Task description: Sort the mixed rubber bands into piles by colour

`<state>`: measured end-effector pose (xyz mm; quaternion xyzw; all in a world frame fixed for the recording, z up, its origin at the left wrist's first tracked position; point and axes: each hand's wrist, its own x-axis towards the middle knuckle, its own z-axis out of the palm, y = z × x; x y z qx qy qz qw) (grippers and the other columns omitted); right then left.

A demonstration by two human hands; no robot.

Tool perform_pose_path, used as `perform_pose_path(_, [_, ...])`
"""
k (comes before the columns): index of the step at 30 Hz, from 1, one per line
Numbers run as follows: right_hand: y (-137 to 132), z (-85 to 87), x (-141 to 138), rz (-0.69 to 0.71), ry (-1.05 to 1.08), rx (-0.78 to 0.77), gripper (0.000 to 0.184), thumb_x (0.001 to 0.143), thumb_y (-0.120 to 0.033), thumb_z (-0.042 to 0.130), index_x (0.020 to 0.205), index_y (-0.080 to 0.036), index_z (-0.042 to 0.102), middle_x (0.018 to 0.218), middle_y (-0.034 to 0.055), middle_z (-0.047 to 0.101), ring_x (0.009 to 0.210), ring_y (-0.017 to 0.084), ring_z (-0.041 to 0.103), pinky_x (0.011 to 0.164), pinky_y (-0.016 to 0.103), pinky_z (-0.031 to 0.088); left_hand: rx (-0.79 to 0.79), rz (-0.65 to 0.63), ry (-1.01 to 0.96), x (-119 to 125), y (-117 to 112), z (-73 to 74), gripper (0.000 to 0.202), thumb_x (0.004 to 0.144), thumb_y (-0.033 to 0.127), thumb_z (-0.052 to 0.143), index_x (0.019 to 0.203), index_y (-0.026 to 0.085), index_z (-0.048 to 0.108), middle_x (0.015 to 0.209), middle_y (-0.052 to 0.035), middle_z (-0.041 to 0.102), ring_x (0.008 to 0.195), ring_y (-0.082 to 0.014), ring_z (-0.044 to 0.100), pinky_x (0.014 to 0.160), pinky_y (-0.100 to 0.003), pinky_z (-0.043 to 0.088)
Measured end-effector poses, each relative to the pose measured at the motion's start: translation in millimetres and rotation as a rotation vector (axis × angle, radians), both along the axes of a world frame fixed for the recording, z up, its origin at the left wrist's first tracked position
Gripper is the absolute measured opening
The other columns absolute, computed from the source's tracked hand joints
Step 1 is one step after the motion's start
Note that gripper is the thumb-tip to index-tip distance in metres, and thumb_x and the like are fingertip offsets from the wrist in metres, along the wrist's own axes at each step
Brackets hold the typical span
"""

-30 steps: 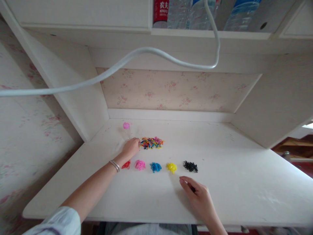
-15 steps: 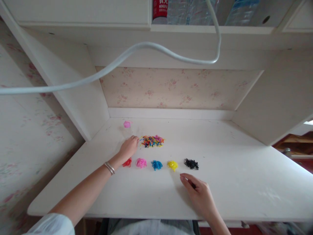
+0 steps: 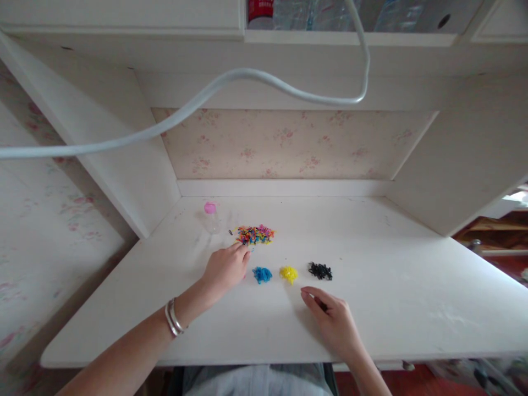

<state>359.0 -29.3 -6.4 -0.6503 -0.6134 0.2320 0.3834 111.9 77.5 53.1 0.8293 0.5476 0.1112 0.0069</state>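
Observation:
My left hand (image 3: 226,268) reaches to the front edge of a mixed pile of small coloured rubber bands (image 3: 256,235), its fingers bent and close together. Whatever is at its fingertips is too small to make out. A blue pile (image 3: 262,274), a yellow pile (image 3: 289,274) and a black pile (image 3: 320,270) lie in a row in front of the mixed one. The red and pink piles are mostly hidden behind my left hand. Below the black pile, my right hand (image 3: 332,316) rests with thumb and forefinger pinched. Something dark shows inside its fingers, unclear.
A clear container (image 3: 212,223) with a pink top (image 3: 210,208) stands at the back left of the white desk (image 3: 391,308). A white cable (image 3: 247,74) crosses the view above. Plastic bottles (image 3: 291,14) sit on the overhead shelf.
My left hand has moved right and toward me, from the pile's left end to its front edge, now covering the red and pink piles. My right hand stays nearly still.

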Motion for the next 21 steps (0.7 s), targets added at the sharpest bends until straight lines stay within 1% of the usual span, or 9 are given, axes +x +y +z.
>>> perform_pose_path(3, [-0.1,0.4,-0.4,-0.002,0.007,-0.005,0.037,0.084,-0.049,0.048,0.087,-0.019,0.071,0.057,-0.0013,0.056,0.05,0.01,0.047,0.05,0.02,0.036,0.017,-0.012,0.026,12.3,-23.6,-3.9,0.033,0.093,0.035,0.031,0.089,0.023,0.061,0.088,-0.0025,0.066,0.071,-0.0173,0.062,0.058,-0.026,0.039])
perform_pose_path(6, [-0.4,-1.4,0.2,0.0,0.013,-0.009,0.037,0.084,-0.049,0.048,0.088,-0.019,0.07,0.056,-0.0015,0.056,0.05,0.01,0.046,0.049,0.02,0.036,0.031,-0.017,0.037,23.2,-36.4,-10.8,0.035,0.094,0.034,0.029,0.085,0.022,0.061,0.082,-0.0032,0.065,0.067,-0.017,0.062,0.054,-0.026,0.037])
perform_pose_path(9, [-0.6,-3.0,0.8,0.004,0.017,-0.007,0.036,0.084,-0.048,0.048,0.088,-0.02,0.07,0.057,-0.0015,0.056,0.05,0.01,0.046,0.05,0.02,0.036,0.037,0.002,0.03,30.4,-41.1,-17.3,0.035,0.094,0.031,0.03,0.082,0.021,0.061,0.08,-0.0041,0.065,0.069,-0.0173,0.062,0.054,-0.025,0.036])
perform_pose_path(12, [-0.4,-2.8,1.2,0.006,0.022,-0.002,0.036,0.085,-0.048,0.048,0.088,-0.019,0.07,0.057,-0.0016,0.055,0.05,0.01,0.045,0.05,0.02,0.035,0.037,0.013,0.027,33.2,-43.3,-20.8,0.035,0.094,0.03,0.03,0.081,0.02,0.061,0.079,-0.0044,0.065,0.069,-0.0174,0.061,0.053,-0.025,0.035])
perform_pose_path(17, [-0.3,-0.7,1.2,0.006,0.036,-0.006,0.036,0.084,-0.048,0.048,0.087,-0.019,0.07,0.057,-0.0015,0.056,0.049,0.01,0.045,0.049,0.02,0.035,0.072,-0.001,0.027,32.1,-45.8,-20.7,0.033,0.094,0.028,0.032,0.081,0.02,0.061,0.078,-0.0035,0.065,0.07,-0.0176,0.061,0.055,-0.026,0.036])
perform_pose_path(21, [-0.6,-1.5,1.5,0.005,0.025,-0.012,0.035,0.084,-0.047,0.049,0.088,-0.02,0.07,0.057,-0.0016,0.056,0.051,0.01,0.045,0.051,0.02,0.035,0.097,-0.004,-0.011,26.1,-47.3,-18.2,0.032,0.094,0.028,0.033,0.081,0.021,0.061,0.076,-0.0028,0.065,0.073,-0.0172,0.062,0.058,-0.026,0.037])
